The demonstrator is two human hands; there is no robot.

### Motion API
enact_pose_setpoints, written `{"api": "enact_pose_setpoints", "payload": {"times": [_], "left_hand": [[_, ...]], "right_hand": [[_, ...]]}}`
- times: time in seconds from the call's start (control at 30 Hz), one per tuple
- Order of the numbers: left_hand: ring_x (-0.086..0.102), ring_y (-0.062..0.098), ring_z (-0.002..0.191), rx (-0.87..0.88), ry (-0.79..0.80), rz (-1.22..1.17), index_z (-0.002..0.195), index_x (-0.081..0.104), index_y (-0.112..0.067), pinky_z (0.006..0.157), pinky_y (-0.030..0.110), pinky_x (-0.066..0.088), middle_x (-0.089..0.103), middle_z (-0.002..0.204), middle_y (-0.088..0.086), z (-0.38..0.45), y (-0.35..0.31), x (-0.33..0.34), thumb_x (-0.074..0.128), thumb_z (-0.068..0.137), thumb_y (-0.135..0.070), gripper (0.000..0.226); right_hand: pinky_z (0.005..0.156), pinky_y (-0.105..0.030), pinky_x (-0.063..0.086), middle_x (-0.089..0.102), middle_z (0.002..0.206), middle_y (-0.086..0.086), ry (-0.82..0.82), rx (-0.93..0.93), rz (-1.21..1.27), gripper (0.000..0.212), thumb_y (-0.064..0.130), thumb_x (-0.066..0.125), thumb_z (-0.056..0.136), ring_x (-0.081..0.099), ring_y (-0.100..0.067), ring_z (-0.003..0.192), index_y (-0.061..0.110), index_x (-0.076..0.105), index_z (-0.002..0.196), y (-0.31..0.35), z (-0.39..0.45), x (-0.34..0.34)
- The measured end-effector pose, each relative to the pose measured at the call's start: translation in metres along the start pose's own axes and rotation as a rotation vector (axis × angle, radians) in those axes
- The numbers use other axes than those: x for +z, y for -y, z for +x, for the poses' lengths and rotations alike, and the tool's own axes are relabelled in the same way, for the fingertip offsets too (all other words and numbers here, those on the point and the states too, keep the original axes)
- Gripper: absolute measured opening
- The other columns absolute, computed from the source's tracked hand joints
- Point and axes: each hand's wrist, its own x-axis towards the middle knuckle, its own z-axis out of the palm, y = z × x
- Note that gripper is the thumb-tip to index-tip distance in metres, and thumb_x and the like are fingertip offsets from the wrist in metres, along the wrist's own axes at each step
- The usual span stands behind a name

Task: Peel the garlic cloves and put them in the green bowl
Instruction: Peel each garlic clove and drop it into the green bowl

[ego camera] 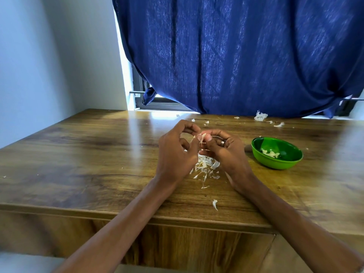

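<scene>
Garlic clove (202, 137) mostly hidden btwn left hand (177, 154), right hand (222, 148).

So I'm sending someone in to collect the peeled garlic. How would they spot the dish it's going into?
Start at the wooden table under the blue curtain. To the right of the two hands, past the right hand, sits a small round green bowl with a few pale peeled cloves inside. It is the only container and the only green thing there; everything else on the table is loose white garlic skin.
</scene>
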Motion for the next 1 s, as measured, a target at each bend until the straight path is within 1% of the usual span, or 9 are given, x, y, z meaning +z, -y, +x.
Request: {"api": "enact_pose_setpoints", "payload": {"times": [0.1,0.2,0.3,0.4,0.57,0.67,0.77,0.9,1.0], "left_hand": [[0.064,0.008,0.053,-0.011,0.008,0.011,0.101,0.072,-0.013,0.051,0.028,0.055,0.073,0.095,-0.009,0.000,0.001,0.000,0.070,0.092,-0.002,0.014],[0.065,0.008,0.059,-0.006,0.001,0.043,0.099,0.074,-0.017,0.054,0.036,0.057,0.070,0.098,-0.010,0.001,0.003,0.001,0.065,0.091,0.001,0.022],[0.065,0.014,0.064,-0.023,-0.011,0.078,0.096,0.077,-0.018,0.055,0.039,0.056,0.064,0.102,-0.009,0.001,0.006,0.001,0.070,0.089,-0.004,0.017],[0.066,0.015,0.061,-0.047,0.016,0.074,0.097,0.077,-0.020,0.055,0.041,0.058,0.063,0.103,-0.012,0.002,0.008,0.002,0.075,0.089,-0.014,0.010],[0.069,0.014,0.065,-0.104,0.049,0.045,0.095,0.076,-0.022,0.056,0.040,0.059,0.063,0.101,-0.014,0.003,0.011,0.002,0.079,0.087,-0.014,0.012],[0.072,0.013,0.074,-0.140,0.081,0.062,0.090,0.075,-0.027,0.060,0.034,0.060,0.062,0.101,-0.015,0.003,0.014,0.002,0.084,0.083,-0.020,0.014],[0.070,0.005,0.064,-0.114,0.096,0.124,0.088,0.073,-0.031,0.065,0.027,0.058,0.063,0.103,-0.013,0.003,0.013,0.001,0.087,0.079,-0.030,0.017],[0.070,0.011,0.071,-0.103,0.051,0.102,0.089,0.074,-0.026,0.062,0.038,0.061,0.063,0.097,-0.015,0.003,0.012,0.001,0.083,0.084,-0.020,0.012],[0.068,0.015,0.062,-0.121,0.028,0.088,0.087,0.071,-0.026,0.060,0.047,0.059,0.063,0.095,-0.014,0.004,0.013,0.002,0.078,0.087,-0.012,0.015]], "right_hand": [[0.068,-0.024,0.059,0.076,0.095,-0.017,0.004,0.031,0.049,0.016,0.008,0.061,0.097,0.075,-0.021,0.082,0.000,0.067,0.109,0.002,0.000,0.001],[0.066,-0.023,0.059,0.076,0.089,-0.018,-0.006,0.049,0.078,0.017,0.006,0.061,0.096,0.074,-0.019,0.076,-0.003,0.065,0.110,0.004,-0.001,0.001],[0.068,-0.023,0.060,0.076,0.087,-0.016,-0.018,0.078,0.127,0.010,0.003,0.063,0.093,0.075,-0.019,0.078,0.003,0.067,0.102,0.006,-0.002,0.001],[0.073,-0.025,0.061,0.077,0.092,-0.015,-0.040,0.123,0.171,0.014,0.001,0.066,0.090,0.076,-0.021,0.086,0.011,0.068,0.099,0.008,-0.002,0.000],[0.073,-0.025,0.060,0.078,0.092,-0.012,-0.036,0.129,0.152,0.017,0.002,0.067,0.089,0.076,-0.020,0.086,0.013,0.068,0.102,0.009,-0.002,0.000],[0.069,-0.023,0.059,0.078,0.091,-0.011,-0.028,0.107,0.182,0.022,0.003,0.066,0.091,0.076,-0.017,0.084,0.017,0.069,0.108,0.010,-0.002,-0.001],[0.072,-0.024,0.058,0.078,0.093,-0.011,-0.032,0.096,0.171,0.019,0.004,0.068,0.091,0.075,-0.017,0.085,0.017,0.071,0.105,0.008,-0.002,-0.002],[0.078,-0.030,0.059,0.078,0.093,-0.012,-0.043,0.092,0.125,0.016,0.003,0.069,0.090,0.075,-0.020,0.086,0.013,0.070,0.102,0.005,0.001,-0.003],[0.079,-0.031,0.059,0.078,0.093,-0.012,-0.029,0.104,0.102,0.015,0.005,0.070,0.090,0.075,-0.021,0.085,0.013,0.070,0.102,0.004,0.002,-0.002]]}}
